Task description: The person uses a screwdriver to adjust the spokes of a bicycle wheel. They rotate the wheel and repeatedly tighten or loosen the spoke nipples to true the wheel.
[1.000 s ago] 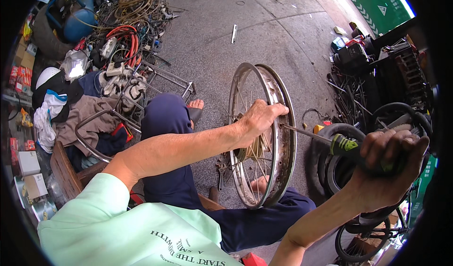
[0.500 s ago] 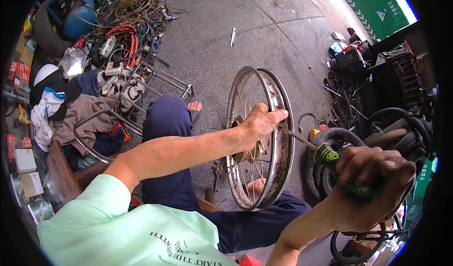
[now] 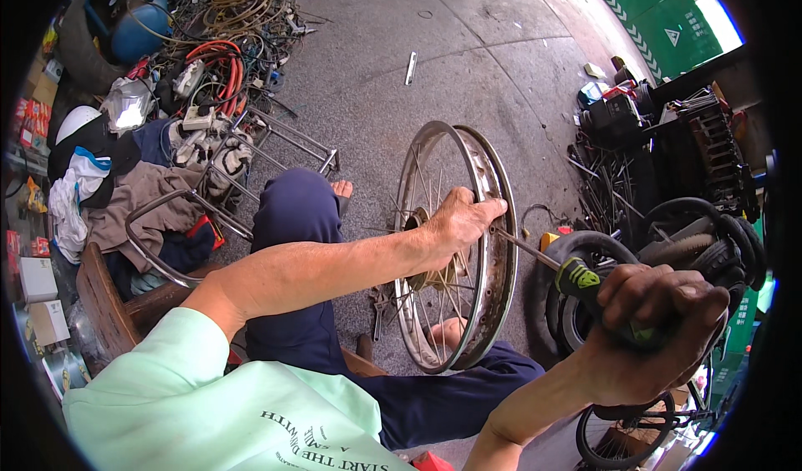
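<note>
A spoked metal wheel rim (image 3: 493, 304), worn and rusty along its inner channel, stands upright between my legs. My left hand (image 3: 459, 227) grips the rim's edge, with the thumb lying across the channel and the fingers going in among the spokes. My right hand (image 3: 660, 329) is wrapped round the black and green handle of a screwdriver (image 3: 581, 280). Its shaft points left, and the tip meets the rim's channel just below my left thumb. The wheel's hub (image 3: 422, 220) is partly hidden behind my left hand and forearm.
Black tyres (image 3: 576, 304) lie at the right, below a heap of metal rods (image 3: 597, 178). To the left are a metal tube frame (image 3: 225, 183), piled clothes (image 3: 138, 203) and coiled cables (image 3: 251, 3). An adjustable wrench (image 3: 380, 310) lies on the floor beside the wheel.
The view has shifted slightly. Both hands keep their holds, and the screwdriver stays against the rim; the wheel looks slightly more tilted.
</note>
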Demonstrator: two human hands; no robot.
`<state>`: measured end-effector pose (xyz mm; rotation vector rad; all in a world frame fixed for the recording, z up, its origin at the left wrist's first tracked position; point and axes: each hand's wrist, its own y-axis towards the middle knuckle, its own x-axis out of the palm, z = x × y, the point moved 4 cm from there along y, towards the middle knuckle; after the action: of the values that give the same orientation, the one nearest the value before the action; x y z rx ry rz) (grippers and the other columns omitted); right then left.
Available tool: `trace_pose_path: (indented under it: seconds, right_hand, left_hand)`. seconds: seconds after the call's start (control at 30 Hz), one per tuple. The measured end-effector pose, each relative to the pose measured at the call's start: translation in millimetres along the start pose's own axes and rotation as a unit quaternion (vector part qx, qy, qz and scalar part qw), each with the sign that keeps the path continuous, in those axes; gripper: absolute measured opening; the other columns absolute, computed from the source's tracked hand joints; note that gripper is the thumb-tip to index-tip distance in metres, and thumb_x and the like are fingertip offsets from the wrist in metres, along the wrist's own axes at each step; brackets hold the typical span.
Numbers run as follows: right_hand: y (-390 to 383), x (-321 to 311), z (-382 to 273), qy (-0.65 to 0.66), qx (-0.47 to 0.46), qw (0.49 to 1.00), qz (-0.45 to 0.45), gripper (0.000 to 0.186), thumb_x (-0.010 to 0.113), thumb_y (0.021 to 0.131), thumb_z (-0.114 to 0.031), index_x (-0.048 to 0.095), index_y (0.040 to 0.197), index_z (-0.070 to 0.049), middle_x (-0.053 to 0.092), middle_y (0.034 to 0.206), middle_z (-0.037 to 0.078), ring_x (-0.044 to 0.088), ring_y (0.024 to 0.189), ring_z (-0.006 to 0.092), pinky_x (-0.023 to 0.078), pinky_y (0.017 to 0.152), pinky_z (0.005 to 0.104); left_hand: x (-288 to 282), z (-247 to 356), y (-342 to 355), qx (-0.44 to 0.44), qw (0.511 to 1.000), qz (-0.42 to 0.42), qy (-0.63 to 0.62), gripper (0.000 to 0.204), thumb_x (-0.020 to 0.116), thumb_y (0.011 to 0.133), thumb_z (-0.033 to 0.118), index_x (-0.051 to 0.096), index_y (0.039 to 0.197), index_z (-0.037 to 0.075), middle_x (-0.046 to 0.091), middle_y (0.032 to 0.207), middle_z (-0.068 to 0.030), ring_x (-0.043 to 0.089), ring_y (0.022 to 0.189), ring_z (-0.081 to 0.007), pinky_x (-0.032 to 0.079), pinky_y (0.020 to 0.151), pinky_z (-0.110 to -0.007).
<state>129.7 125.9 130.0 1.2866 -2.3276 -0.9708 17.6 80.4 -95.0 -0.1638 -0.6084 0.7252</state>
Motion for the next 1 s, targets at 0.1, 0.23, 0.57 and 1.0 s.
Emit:
trace_pose_path:
  seconds: [0.1, 0.23, 0.57, 1.0]
  right_hand:
    - [-0.7, -2.4, 2.1, -0.002, 0.007, 1.000, 0.008, 0.034, 0.040, 0.106, -0.031, 0.056, 0.094, -0.003, 0.040, 0.066, 0.003, 0.039, 0.046, 0.0126, 0.040, 0.047, 0.0300]
    - [-0.5, 1.2, 1.1, -0.013, -0.016, 1.000, 0.014, 0.035, 0.039, 0.106, -0.031, 0.056, 0.093, -0.004, 0.042, 0.067, 0.003, 0.040, 0.047, 0.0121, 0.040, 0.046, 0.0297]
    - [0.5, 1.9, 1.4, -0.032, -0.017, 0.999, -0.008, 0.034, 0.039, 0.106, -0.031, 0.056, 0.095, -0.003, 0.042, 0.068, 0.003, 0.040, 0.046, 0.0113, 0.040, 0.045, 0.0287]
    - [3.8, 23.0, 4.1, -0.257, 0.010, 0.940, 0.224, 0.028, 0.063, 0.096, -0.027, 0.062, 0.092, 0.001, 0.054, 0.067, 0.006, 0.053, 0.052, 0.0129, 0.047, 0.055, 0.0259]
  left_hand:
    - [0.3, -0.6, -0.3, 0.001, 1.000, 0.008, 0.003, 0.031, 0.065, 0.095, 0.027, 0.068, 0.076, 0.003, 0.063, 0.069, -0.0016, 0.057, 0.060, -0.0078, 0.048, 0.055, -0.027]
    - [-0.5, -1.1, -0.1, 0.013, 1.000, 0.009, 0.014, 0.034, 0.066, 0.094, 0.029, 0.066, 0.072, 0.004, 0.057, 0.065, 0.0007, 0.052, 0.057, -0.0071, 0.045, 0.053, -0.028]
    - [1.2, 2.8, -4.1, 0.006, 1.000, -0.008, -0.026, 0.029, 0.064, 0.095, 0.025, 0.069, 0.080, 0.001, 0.067, 0.074, -0.0046, 0.062, 0.062, -0.0086, 0.052, 0.054, -0.027]
    - [-4.4, -10.9, 11.3, -0.028, 0.996, 0.069, -0.058, 0.037, 0.063, 0.094, 0.036, 0.066, 0.092, 0.000, 0.065, 0.081, -0.0080, 0.063, 0.068, -0.0143, 0.054, 0.061, -0.033]
